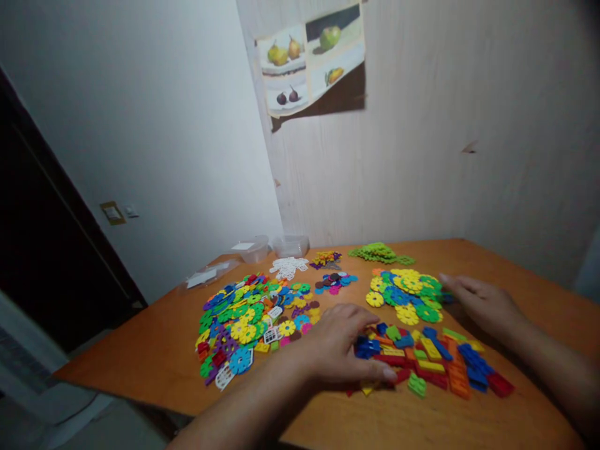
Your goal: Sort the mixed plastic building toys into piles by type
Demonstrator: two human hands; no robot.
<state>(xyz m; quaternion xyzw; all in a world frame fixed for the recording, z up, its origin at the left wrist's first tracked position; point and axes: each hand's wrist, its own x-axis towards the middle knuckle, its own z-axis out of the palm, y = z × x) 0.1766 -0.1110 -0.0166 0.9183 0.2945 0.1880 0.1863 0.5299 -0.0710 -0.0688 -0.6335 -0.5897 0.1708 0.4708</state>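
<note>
My left hand (pixel 344 344) rests at the left edge of a pile of plastic building bricks (pixel 431 365) in red, blue, yellow, orange and green. Its thumb and index finger are spread apart around that edge, with no brick visibly gripped. My right hand (pixel 482 303) reaches in from the right, fingers stretched towards a heap of yellow, green and blue notched discs (pixel 407 287). Its fingertips are at the heap's right side, slightly blurred. A small dark blue piece (pixel 447 297) shows just below them; whether they touch it is unclear.
A large mixed pile of flower discs and other pieces (pixel 244 312) spreads over the left of the wooden table (pixel 154 340). Further back lie white pieces (pixel 288 267), small coloured discs (pixel 335 282), orange-purple pieces (pixel 325 257), green pieces (pixel 377 252) and clear plastic tubs (pixel 290 245).
</note>
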